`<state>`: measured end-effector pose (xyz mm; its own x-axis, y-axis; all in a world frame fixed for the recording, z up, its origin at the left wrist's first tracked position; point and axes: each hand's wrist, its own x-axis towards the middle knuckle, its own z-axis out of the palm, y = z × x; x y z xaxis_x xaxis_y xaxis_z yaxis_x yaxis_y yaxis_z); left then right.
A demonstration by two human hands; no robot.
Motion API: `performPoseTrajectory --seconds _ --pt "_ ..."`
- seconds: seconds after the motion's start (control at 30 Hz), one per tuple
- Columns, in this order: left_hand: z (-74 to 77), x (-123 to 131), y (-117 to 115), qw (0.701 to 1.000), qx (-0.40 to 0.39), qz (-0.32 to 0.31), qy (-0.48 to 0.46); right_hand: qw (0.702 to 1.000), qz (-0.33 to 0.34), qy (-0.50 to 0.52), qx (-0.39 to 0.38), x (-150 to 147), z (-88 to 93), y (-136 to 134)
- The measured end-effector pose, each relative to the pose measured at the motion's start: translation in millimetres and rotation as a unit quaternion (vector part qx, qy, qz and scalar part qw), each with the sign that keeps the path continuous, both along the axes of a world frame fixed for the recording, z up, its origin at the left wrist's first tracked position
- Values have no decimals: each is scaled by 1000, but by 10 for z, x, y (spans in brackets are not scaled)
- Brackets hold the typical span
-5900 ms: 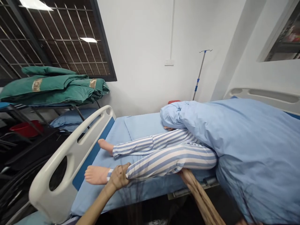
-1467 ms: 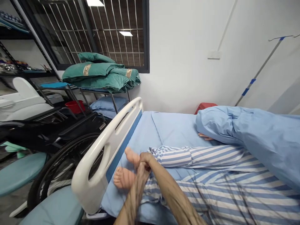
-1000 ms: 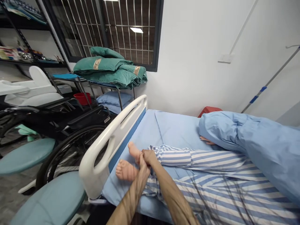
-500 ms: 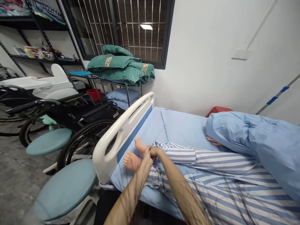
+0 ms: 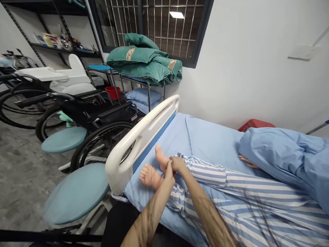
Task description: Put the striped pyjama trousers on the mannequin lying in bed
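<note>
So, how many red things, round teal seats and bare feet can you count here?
Red things: 2 (bucket, plastic item at the bed head)
Round teal seats: 2
Manikin's bare feet: 2
Total: 6

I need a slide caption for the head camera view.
Left hand and right hand hold a manikin's ankle in striped pyjamas on a hospital bed.

White wall rising along right (image 5: 239,85); barred window (image 5: 164,31) catching ceiling-light reflection; green quilts (image 5: 144,67) sitting on metal rack (image 5: 131,78); shelving (image 5: 64,51) lining far wall; black wheelchair (image 5: 115,115) standing on grey concrete floor (image 5: 23,171).
</note>
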<state>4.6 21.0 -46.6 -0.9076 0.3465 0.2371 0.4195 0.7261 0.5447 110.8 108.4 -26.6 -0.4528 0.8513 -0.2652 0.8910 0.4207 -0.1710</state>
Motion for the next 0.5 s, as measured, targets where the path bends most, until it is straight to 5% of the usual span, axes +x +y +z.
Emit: performPoseTrajectory --seconds 0.27,0.5 --pt "97 10 -17 997 66 -33 -37 997 -48 10 56 -29 53 -352" --pt "252 26 -77 994 76 -65 -55 998 -61 16 26 -31 116 -557"
